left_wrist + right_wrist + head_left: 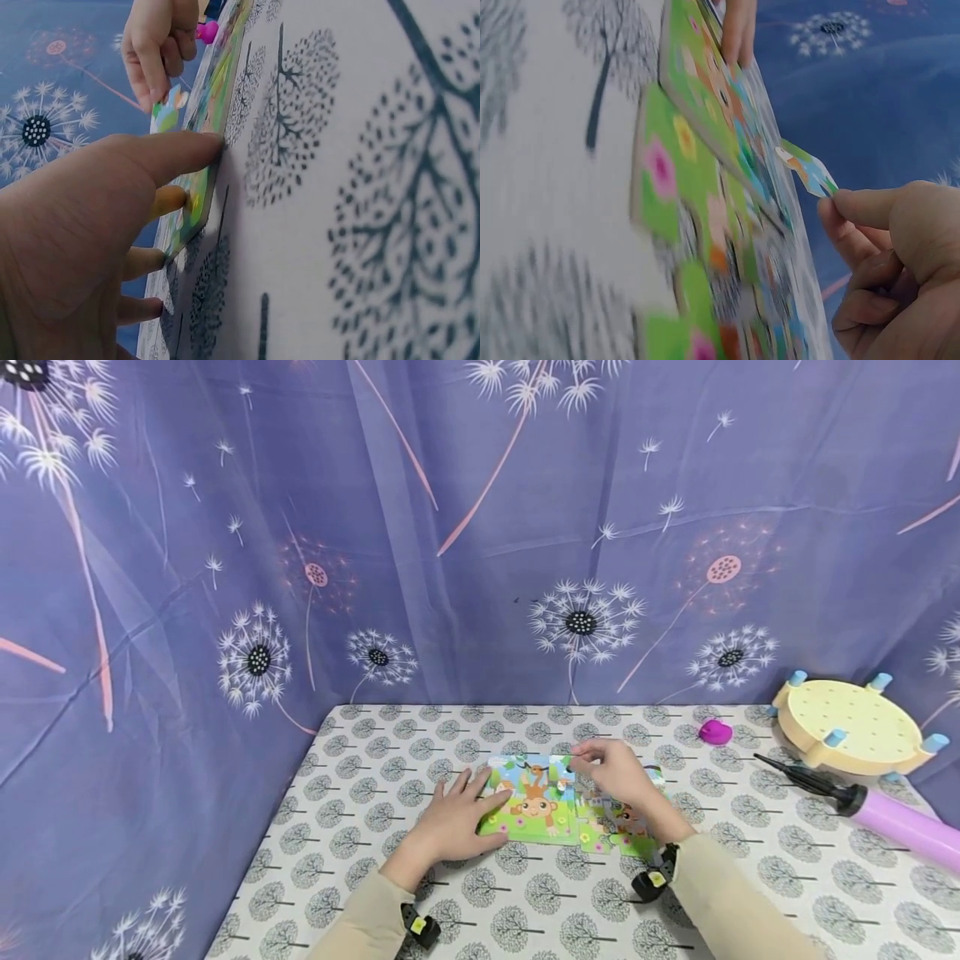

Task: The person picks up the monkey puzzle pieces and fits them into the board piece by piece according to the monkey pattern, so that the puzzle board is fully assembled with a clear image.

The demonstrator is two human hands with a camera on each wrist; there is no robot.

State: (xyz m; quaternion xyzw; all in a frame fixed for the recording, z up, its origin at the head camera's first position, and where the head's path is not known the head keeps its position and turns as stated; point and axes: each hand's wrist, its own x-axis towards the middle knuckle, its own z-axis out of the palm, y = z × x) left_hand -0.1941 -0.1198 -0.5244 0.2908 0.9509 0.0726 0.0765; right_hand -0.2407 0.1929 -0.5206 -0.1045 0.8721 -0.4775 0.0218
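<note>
A monkey picture puzzle [536, 810] in a flat board lies on the table. My left hand [461, 822] is spread over its left side, with thumb and fingertips touching the edge and surface. Just above the board's upper right, my right hand [617, 774] pinches a small puzzle piece [808, 169] between thumb and forefinger. That piece is tilted and clear of the board, with blue, green and orange-white print. Several other puzzle pieces [596, 838] lie to the board's right, partly joined and with gaps between them; the right hand and forearm cover some of them.
A magenta toy [716, 732] sits toward the back right. Beyond it is a yellow oval stool-like object [851, 727] with blue leg tips. A purple pump [907, 827] with a black nozzle lies at the right edge. A purple dandelion curtain [480, 568] hangs behind the tree-print tablecloth [540, 893].
</note>
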